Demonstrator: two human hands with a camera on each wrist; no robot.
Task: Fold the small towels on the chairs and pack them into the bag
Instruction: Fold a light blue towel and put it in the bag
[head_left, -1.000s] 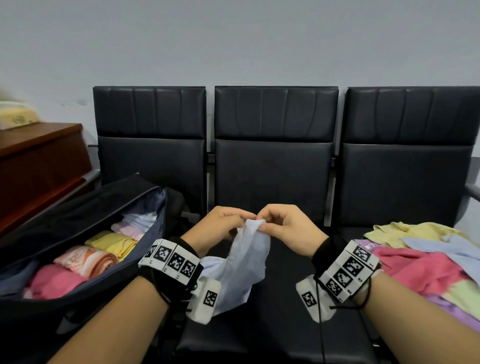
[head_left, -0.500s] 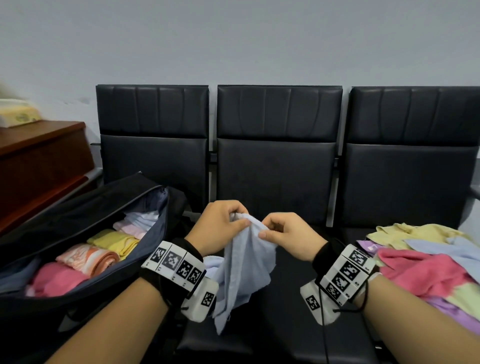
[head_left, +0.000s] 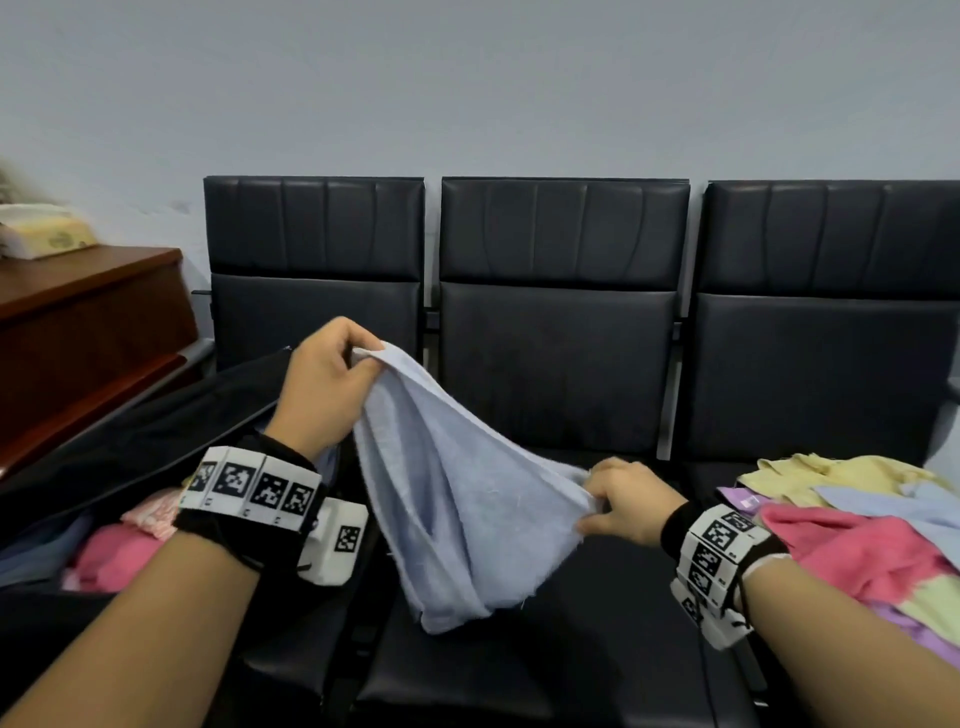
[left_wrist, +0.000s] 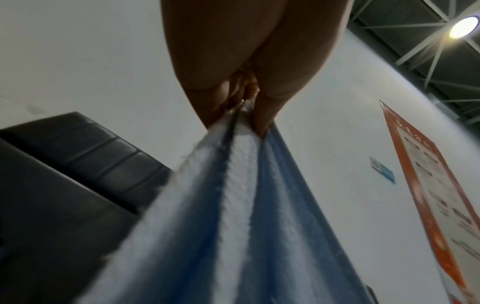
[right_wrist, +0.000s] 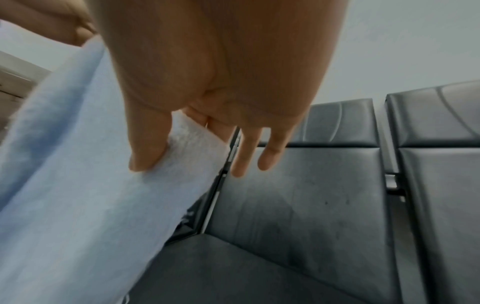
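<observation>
A light blue towel (head_left: 452, 499) hangs stretched between both hands above the middle chair seat (head_left: 519, 670). My left hand (head_left: 332, 389) pinches one corner high up, near the left chair back. My right hand (head_left: 618, 501) pinches another corner lower, to the right. From the left wrist, the blue towel (left_wrist: 233, 216) runs down from the pinching fingertips (left_wrist: 262, 123). In the right wrist view the thumb (right_wrist: 148, 148) presses the towel (right_wrist: 85, 181), while two fingers point straight past it. The open black bag (head_left: 124, 447) on the left chair holds rolled pink towels (head_left: 119, 551).
A heap of unfolded towels (head_left: 857, 530), pink, yellow, blue and purple, covers the right chair. A wooden cabinet (head_left: 78, 332) with a tissue pack (head_left: 47, 234) stands at far left. Three black chair backs line the grey wall.
The hands, first close together on the towel's top edge, have drawn apart: the left rose up and left, the right dropped down and right, spreading the towel between them.
</observation>
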